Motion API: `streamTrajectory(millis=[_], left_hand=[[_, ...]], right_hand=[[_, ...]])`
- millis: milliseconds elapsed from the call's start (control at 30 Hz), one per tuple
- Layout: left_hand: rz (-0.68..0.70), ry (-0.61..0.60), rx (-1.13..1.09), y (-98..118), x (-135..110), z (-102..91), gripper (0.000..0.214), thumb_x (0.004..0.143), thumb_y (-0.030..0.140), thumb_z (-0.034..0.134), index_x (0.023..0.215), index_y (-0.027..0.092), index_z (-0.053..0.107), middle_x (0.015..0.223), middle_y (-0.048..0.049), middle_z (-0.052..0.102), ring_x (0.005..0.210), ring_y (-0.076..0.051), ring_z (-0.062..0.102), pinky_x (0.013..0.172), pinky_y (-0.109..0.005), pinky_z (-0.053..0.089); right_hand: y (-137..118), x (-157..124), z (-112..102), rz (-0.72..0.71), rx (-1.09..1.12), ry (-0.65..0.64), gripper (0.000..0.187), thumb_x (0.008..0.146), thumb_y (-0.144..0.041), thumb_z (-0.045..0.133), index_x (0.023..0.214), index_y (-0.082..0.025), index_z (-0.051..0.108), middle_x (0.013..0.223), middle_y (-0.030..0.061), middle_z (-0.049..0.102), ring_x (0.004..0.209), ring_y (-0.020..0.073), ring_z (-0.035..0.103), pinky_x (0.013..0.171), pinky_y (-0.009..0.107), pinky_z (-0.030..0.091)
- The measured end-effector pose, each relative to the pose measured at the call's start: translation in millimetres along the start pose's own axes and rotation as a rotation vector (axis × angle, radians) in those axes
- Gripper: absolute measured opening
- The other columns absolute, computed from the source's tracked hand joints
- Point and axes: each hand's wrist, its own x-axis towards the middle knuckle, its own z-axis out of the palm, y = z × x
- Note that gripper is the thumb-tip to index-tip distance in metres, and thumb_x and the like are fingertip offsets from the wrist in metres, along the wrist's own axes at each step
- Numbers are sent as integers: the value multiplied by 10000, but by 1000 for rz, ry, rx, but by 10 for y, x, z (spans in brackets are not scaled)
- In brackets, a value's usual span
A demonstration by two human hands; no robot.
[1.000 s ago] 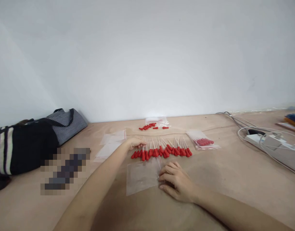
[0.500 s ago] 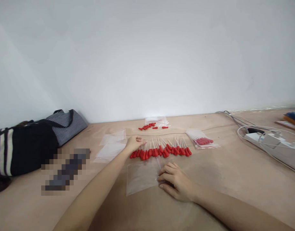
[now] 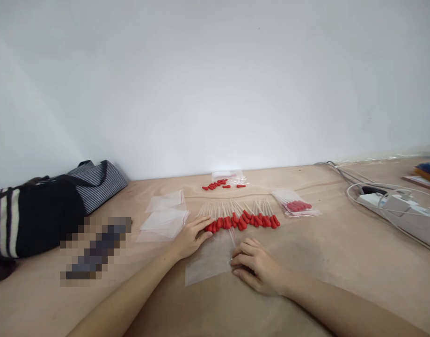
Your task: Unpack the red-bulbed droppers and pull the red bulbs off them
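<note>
A row of glass droppers with red rubber bulbs [image 3: 246,219] lies across the tan table [image 3: 341,262]. My left hand [image 3: 191,236] lies with its fingers stretched out, the tips on the bulbs at the row's left end. A flat clear plastic bag [image 3: 206,263] lies just in front of the row. My right hand [image 3: 258,269] rests on the bag's right edge with its fingers curled, pinching that edge. What lies under the left fingers is hidden.
A clear bag filled with droppers [image 3: 295,206] lies right of the row. Loose red bulbs [image 3: 218,185] lie near the wall. Empty clear bags [image 3: 163,217] are stacked at the left, beside a dark striped cloth bag [image 3: 42,210]. White cables and a power strip [image 3: 386,203] occupy the right.
My left hand has drawn back toward me from the glass stems, down to the bulbs at the row's left end. The right hand has stayed on the bag.
</note>
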Motion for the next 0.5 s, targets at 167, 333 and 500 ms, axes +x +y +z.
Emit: streamTrajectory(millis=[167,333,500], left_hand=[[-26,57,3,17,36,35,352,850,287,450,1175,181,534,1204,-92,554,1142,-207,477,994,-401,354],[72,168,53,104,-119,20,361,800,314,531,1144,207,564,1199,-105,546,1172,-250,436,1003,-447,329],[101,-13,50,369,-466,132,474,737,398,604,1176,230,545,1232,-105,530,1118,-273,499,928,-427,434]], right_hand=[[-13,-4,-5,-2,-21,16,159,803,-245,506,934,-207,590,928,41,588,863,166,486,767,327,365],[15,-14,30,74,-79,78,200,797,-231,508,978,-212,592,978,58,576,898,185,486,773,342,366],[23,-28,57,102,-62,94,125,787,-236,520,858,-218,621,897,39,586,848,164,498,748,331,338]])
